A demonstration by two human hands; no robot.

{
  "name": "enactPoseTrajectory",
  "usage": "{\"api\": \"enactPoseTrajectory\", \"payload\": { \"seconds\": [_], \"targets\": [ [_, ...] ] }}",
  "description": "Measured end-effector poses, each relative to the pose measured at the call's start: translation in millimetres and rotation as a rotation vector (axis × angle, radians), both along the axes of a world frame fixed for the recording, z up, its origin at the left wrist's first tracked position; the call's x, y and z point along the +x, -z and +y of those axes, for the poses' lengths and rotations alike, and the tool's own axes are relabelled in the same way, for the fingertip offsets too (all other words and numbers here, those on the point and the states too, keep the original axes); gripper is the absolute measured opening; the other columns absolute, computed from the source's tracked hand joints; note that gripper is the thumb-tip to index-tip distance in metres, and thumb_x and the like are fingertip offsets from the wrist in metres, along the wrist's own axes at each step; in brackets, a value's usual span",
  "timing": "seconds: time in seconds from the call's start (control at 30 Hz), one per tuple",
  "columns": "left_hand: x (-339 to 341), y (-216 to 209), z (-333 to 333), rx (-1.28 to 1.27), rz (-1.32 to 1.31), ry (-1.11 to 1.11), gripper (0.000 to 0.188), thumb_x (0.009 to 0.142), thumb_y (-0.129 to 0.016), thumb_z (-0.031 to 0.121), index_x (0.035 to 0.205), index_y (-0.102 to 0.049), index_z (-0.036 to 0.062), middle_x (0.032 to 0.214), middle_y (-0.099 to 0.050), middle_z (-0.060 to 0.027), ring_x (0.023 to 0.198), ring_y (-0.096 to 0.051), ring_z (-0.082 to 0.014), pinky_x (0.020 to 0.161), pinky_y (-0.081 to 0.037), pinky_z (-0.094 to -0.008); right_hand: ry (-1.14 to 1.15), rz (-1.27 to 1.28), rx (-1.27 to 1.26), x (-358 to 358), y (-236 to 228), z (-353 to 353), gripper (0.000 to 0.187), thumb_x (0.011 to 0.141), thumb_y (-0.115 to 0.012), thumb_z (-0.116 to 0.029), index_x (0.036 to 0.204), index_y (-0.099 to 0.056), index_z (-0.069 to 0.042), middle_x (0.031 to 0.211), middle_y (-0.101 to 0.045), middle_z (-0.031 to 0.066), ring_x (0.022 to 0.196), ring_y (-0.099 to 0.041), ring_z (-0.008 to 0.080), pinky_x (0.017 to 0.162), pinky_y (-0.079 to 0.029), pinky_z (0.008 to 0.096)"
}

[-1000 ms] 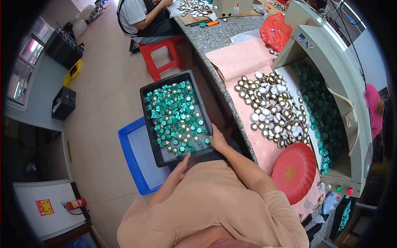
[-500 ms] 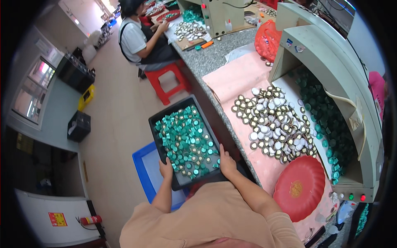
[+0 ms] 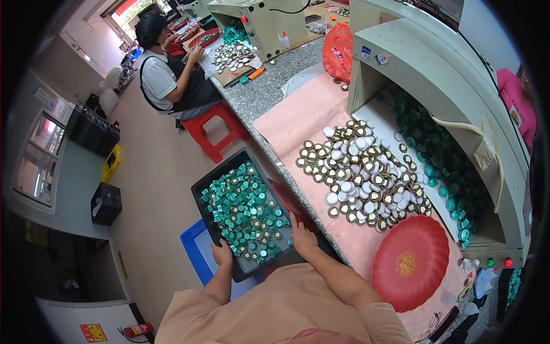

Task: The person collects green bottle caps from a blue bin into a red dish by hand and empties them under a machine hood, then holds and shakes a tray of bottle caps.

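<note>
With both hands I hold a dark grey rectangular tray (image 3: 248,265) in front of my belly, off the left side of the table. Many small green shiny caps (image 3: 238,198) cover its bottom, with a few gold-and-white round pieces among them. My left hand (image 3: 222,254) is closed on the tray's near left edge, its thumb over the rim. My right hand (image 3: 303,238) grips the near right side, fingers along the edge and partly hidden below it. A blue bin (image 3: 192,246) sits lower down, partly behind the tray.
Right of me, the pink-covered table (image 3: 286,123) bears a heap of round gold-and-white pieces (image 3: 366,172) and a red scalloped dish (image 3: 411,261). A grey curved-front housing (image 3: 424,63) shelters more green caps. A co-worker (image 3: 166,80) sits farther along on a red stool (image 3: 215,131).
The view has swung, so the table and housing appear farther left. The tray sits a little lower in the picture, held by both hands as before.
</note>
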State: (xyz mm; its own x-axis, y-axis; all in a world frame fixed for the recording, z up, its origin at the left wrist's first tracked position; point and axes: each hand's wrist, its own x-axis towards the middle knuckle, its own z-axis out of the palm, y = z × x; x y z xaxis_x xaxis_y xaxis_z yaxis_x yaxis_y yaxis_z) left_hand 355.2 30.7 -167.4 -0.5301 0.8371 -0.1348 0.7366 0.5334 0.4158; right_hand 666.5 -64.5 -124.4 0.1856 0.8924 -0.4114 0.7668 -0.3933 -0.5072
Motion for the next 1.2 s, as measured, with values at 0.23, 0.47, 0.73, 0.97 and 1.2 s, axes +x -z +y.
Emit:
{"api": "enactPoseTrajectory", "payload": {
  "seconds": [0.23,0.47,0.73,0.97,1.2],
  "targets": [
    [1.9,-1.1,-0.5,0.008,0.037,-0.019,0.049,0.093,-0.054,0.045,0.121,-0.053,0.0053,0.108,-0.068,-0.0246,0.1,-0.065,-0.0464,0.086,-0.05,-0.0536,0.021,0.029,-0.034,-2.3,0.6,3.8,0.076,0.093,-0.048,-0.012,0.158,-0.01,-0.013,0.125,-0.056,0.0269,0.102,-0.066,0.0422,0.088,-0.054,0.0524],
    [0.8,-2.0,-1.3,-0.033,0.074,-0.026,0.052,0.093,-0.054,0.046,0.126,-0.052,0.0064,0.107,-0.069,-0.0254,0.1,-0.066,-0.0456,0.086,-0.05,-0.0536,0.009,0.033,-0.032,-2.7,-1.1,2.9,0.075,0.093,-0.047,-0.013,0.158,-0.009,-0.013,0.128,-0.054,0.0269,0.105,-0.065,0.0434,0.09,-0.052,0.0527],
    [2.3,-5.8,-1.4,-0.05,0.068,-0.033,0.05,0.093,-0.054,0.045,0.124,-0.052,0.006,0.105,-0.069,-0.0251,0.098,-0.066,-0.0452,0.086,-0.051,-0.0536,-0.004,0.019,-0.036,-2.0,-5.6,3.0,0.077,0.092,-0.048,-0.009,0.158,-0.008,-0.012,0.128,-0.055,0.0245,0.104,-0.066,0.0398,0.088,-0.054,0.0497],
    [1.5,-8.7,-3.3,-0.04,0.072,-0.038,0.046,0.092,-0.055,0.043,0.119,-0.052,0.0057,0.102,-0.069,-0.0242,0.097,-0.066,-0.0447,0.084,-0.051,-0.0541,0.01,0.029,-0.039,-2.8,-3.4,3.0,0.077,0.092,-0.049,-0.013,0.159,-0.009,-0.015,0.127,-0.056,0.0234,0.102,-0.066,0.0403,0.087,-0.054,0.0513],
    [-1.8,-6.5,-3.4,-0.043,0.069,-0.014,0.043,0.091,-0.06,0.039,0.118,-0.052,0.0057,0.101,-0.07,-0.0235,0.095,-0.067,-0.044,0.083,-0.052,-0.0534,0.016,0.039,-0.029,-3.3,-6.9,1.5,0.076,0.092,-0.049,-0.014,0.158,-0.011,-0.015,0.126,-0.057,0.0238,0.102,-0.066,0.0402,0.087,-0.054,0.0517]
  ]
}}
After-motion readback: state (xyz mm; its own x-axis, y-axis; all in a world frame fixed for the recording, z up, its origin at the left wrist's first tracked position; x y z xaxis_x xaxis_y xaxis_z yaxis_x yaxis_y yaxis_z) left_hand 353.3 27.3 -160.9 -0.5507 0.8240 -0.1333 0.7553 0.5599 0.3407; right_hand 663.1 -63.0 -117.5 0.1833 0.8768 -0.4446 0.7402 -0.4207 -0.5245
